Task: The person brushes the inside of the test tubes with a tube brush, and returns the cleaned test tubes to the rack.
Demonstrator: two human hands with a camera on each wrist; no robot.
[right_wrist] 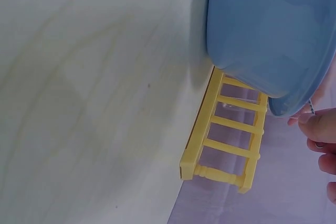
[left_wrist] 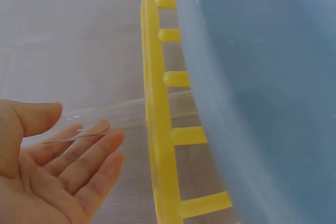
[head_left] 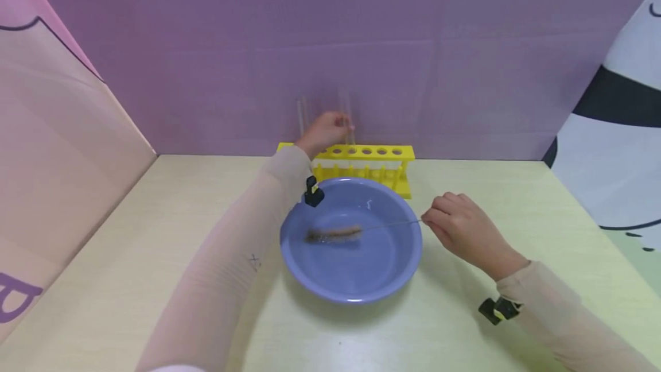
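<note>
My left hand is at the yellow test tube rack, next to a clear test tube that stands upright in it. In the left wrist view, this tube runs between the thumb and the loosely straight, spread fingers. Another clear tube rises from the rack's left part. My right hand pinches the thin wire handle of a test tube brush. The brush's bristle head lies over the inside of the blue basin, its brown tip pointing left.
Close in front of the rack, the basin hides part of its base. Several rack holes to the right hold no tube. A purple backdrop rises behind the pale wooden table.
</note>
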